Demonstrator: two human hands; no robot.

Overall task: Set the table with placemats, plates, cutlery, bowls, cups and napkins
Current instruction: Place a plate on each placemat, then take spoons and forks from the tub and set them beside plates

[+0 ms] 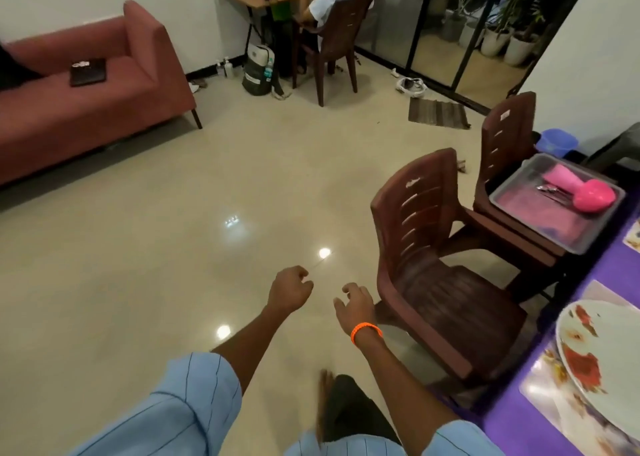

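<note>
Between steps: left hand (pixel 290 289) curled, empty; right hand (pixel 355 305) loosely open, empty. Tray (pixel 512 192) with pink cups (pixel 594 196) far right of fingers; probably next fetch.

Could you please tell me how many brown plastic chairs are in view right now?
3: one nearest chair beside the hands, one behind it carrying the tray, one occupied at the far desk. Others may be hidden.
</note>
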